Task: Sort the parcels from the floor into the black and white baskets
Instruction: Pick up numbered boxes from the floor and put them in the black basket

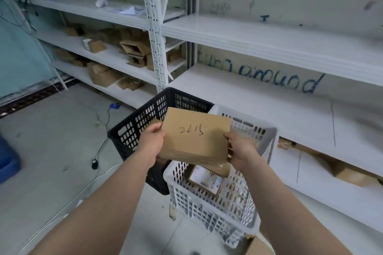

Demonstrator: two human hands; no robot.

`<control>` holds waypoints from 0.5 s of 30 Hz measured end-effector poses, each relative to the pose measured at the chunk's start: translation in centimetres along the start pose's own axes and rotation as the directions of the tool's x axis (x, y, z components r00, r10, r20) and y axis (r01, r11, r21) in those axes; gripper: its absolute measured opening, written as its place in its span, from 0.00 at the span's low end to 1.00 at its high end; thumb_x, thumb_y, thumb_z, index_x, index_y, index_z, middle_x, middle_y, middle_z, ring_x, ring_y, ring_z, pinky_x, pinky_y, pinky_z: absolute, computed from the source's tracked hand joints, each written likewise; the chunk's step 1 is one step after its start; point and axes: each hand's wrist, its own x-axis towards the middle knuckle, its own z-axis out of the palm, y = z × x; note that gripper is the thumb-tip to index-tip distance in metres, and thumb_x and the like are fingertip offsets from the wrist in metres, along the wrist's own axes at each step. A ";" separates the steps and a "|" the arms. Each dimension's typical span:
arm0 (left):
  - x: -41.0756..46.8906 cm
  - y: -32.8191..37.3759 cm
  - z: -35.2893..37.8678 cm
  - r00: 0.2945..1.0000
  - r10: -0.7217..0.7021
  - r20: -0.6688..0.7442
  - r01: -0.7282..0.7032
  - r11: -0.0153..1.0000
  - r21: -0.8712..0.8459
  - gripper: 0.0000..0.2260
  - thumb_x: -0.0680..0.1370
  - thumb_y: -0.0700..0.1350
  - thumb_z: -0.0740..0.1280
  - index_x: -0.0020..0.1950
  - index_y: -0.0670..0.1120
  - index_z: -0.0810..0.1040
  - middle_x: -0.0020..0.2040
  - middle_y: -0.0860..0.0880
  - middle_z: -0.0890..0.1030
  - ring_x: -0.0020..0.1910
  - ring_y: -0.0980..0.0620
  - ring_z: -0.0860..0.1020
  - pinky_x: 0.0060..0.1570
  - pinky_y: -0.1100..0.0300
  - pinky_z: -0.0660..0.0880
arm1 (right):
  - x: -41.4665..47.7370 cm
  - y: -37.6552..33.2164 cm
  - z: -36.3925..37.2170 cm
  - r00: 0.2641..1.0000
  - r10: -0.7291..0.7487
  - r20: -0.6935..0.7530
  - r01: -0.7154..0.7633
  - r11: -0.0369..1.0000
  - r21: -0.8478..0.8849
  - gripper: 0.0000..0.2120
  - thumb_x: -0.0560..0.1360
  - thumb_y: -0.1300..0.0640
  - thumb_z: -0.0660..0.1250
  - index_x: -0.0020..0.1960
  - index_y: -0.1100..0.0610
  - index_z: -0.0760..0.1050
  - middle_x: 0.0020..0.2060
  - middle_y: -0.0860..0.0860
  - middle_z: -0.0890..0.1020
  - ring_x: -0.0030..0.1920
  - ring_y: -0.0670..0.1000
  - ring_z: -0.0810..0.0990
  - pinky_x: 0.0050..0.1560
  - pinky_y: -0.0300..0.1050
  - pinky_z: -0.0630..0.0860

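Observation:
I hold a flat brown cardboard parcel with "2015" handwritten on its top, level above the two baskets. My left hand grips its left edge and my right hand grips its right edge. The black basket stands on the floor to the left, its inside mostly hidden by the parcel. Beside it on the right, the white basket holds a labelled parcel and at least one more brown one under my parcel.
White metal shelving runs along the wall behind the baskets, with several brown boxes on its left bays and lower right shelf. A black cable and adapter lie on the grey floor at left. A cardboard box sits by the white basket's near corner.

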 end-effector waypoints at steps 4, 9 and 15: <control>5.8 2.3 1.1 1.000 -0.017 -0.006 0.017 1.000 0.007 0.18 0.83 0.42 0.58 0.72 0.55 0.70 0.69 0.49 0.72 0.66 0.46 0.70 0.60 0.49 0.70 | 6.3 -1.9 3.2 1.000 -0.012 0.008 0.012 1.000 -0.016 0.17 0.80 0.52 0.62 0.68 0.55 0.71 0.56 0.52 0.78 0.54 0.53 0.77 0.43 0.48 0.76; 13.5 3.7 1.6 1.000 0.000 -0.006 0.000 1.000 0.016 0.18 0.83 0.42 0.57 0.73 0.54 0.68 0.69 0.49 0.72 0.64 0.48 0.71 0.56 0.52 0.70 | 12.6 -4.4 7.4 0.999 -0.033 0.021 0.033 0.999 -0.036 0.13 0.82 0.56 0.58 0.64 0.57 0.72 0.55 0.52 0.80 0.49 0.50 0.79 0.39 0.43 0.75; 23.9 3.9 2.0 0.998 0.009 0.062 -0.014 0.997 0.081 0.18 0.82 0.40 0.59 0.71 0.53 0.70 0.63 0.51 0.76 0.59 0.51 0.74 0.57 0.52 0.74 | 20.0 -6.0 11.9 0.996 -0.086 0.003 0.086 0.992 -0.088 0.14 0.81 0.59 0.57 0.65 0.52 0.72 0.54 0.48 0.80 0.54 0.50 0.78 0.50 0.44 0.73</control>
